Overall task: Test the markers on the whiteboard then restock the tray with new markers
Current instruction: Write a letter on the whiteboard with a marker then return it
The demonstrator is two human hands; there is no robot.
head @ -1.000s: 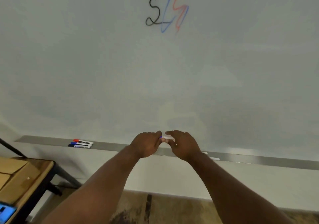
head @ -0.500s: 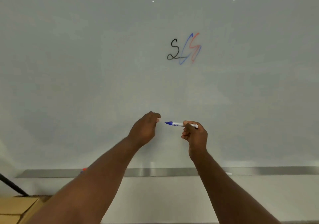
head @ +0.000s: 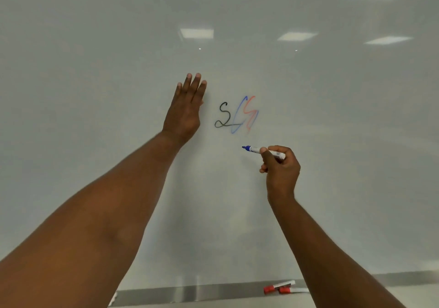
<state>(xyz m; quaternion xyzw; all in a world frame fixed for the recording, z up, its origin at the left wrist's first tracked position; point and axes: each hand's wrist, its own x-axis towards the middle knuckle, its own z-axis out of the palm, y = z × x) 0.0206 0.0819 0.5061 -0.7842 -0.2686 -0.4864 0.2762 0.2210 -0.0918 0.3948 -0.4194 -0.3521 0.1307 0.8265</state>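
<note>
Blue marker in right hand, below scribbles

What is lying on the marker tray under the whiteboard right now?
Two red-capped markers lie side by side near the right of the marker tray. The left forearm and right forearm cover both ends of the tray, so anything lying there is hidden.
</note>
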